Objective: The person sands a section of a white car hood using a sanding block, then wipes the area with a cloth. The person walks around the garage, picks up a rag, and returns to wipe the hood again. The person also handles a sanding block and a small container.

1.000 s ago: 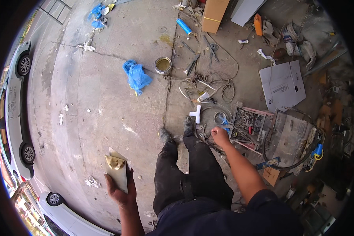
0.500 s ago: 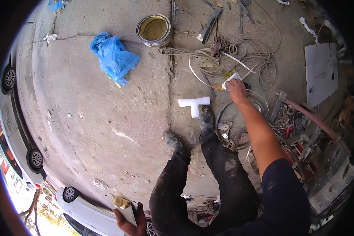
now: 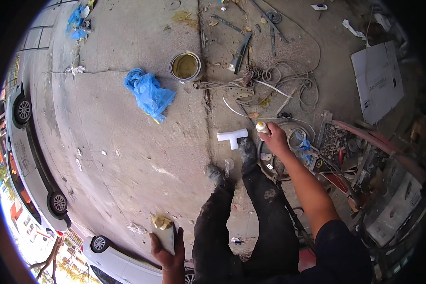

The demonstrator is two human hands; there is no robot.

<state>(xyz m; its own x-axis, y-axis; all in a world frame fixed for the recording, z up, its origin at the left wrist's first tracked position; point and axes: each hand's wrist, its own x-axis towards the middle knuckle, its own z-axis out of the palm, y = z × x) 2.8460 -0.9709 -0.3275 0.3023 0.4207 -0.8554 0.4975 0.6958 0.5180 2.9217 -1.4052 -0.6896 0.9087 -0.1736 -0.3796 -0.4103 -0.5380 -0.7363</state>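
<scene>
In my left hand, low in the picture, is a flat pale plate bearing a lump of yellowish-brown putty. My right hand is closed around a small white tube with an orange-yellow tip, held over the ground right of my feet. A white T-shaped piece lies near the tip of my right shoe, left of the tube. Farther off stands an open round can with similar yellowish-brown stuff inside. Beside it on the left lies a crumpled blue plastic bag.
Tangled ropes and wires spread at the far right, near a cardboard sheet. Metal scrap and a dented panel crowd the right side. Parked cars stand along the left edge.
My right hand has come nearer from the ropes, and the white tube in it now points its tip upward. The left hand with the plate appears higher in the picture.
</scene>
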